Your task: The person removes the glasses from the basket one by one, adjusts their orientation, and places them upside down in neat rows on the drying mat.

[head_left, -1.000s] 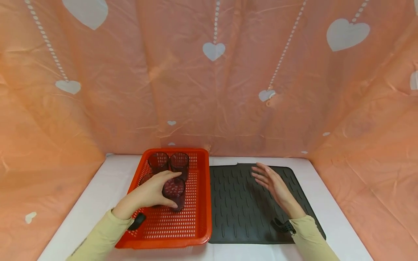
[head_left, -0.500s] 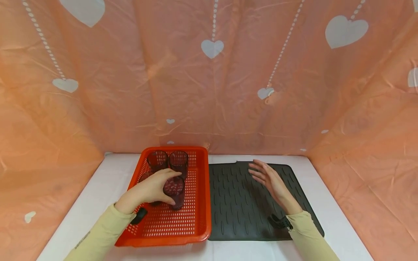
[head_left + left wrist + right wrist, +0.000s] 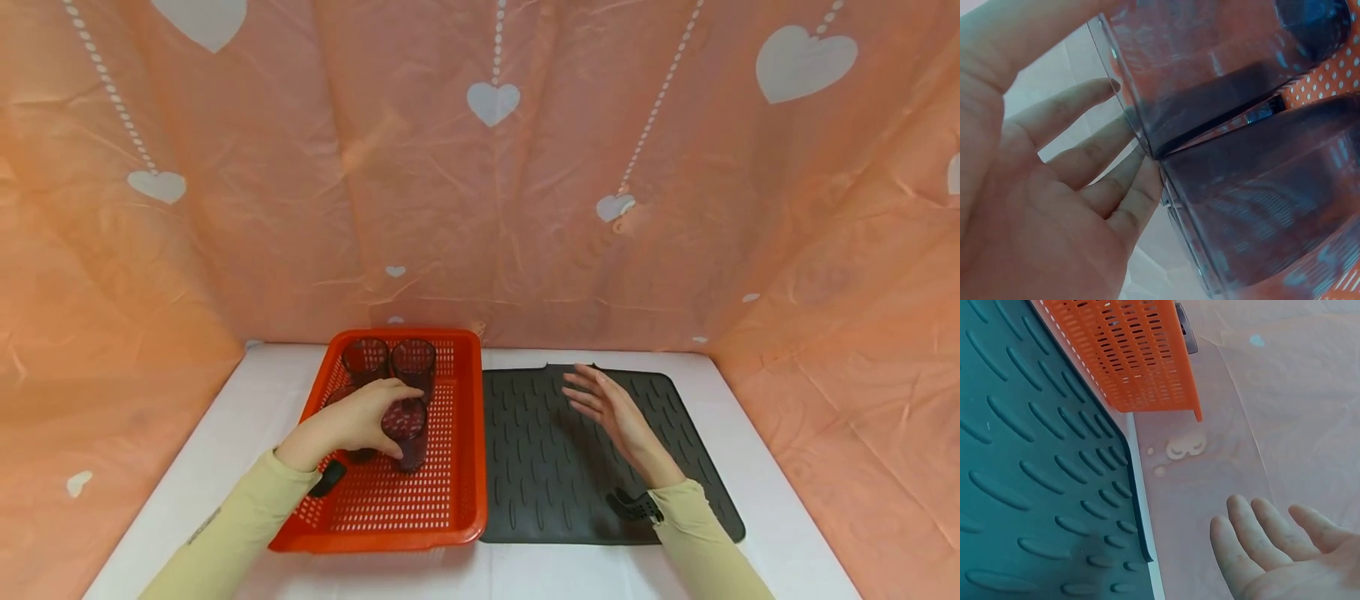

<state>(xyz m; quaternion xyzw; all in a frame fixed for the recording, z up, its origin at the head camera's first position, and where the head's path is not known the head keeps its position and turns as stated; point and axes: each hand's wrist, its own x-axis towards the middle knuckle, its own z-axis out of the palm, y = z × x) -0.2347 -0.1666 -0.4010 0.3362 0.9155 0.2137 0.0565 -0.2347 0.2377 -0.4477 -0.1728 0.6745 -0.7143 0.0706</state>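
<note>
With the left hand [image 3: 347, 423] wrapped round the near glass [image 3: 405, 432] in the orange basket [image 3: 450, 467], it should rise straight up, clear of the neighbouring glasses [image 3: 390, 360], towards the right hand [image 3: 606, 407] held flat and empty over the dark mat [image 3: 547, 475].

Our left hand [image 3: 347, 423] covers most of a fourth tumbler [image 3: 339, 397] in the orange basket [image 3: 397, 515]. In the left wrist view the held tumbler [image 3: 1210, 69] runs off the frame, its rim unseen. The right hand [image 3: 1285, 550] is cropped at the palm.
</note>
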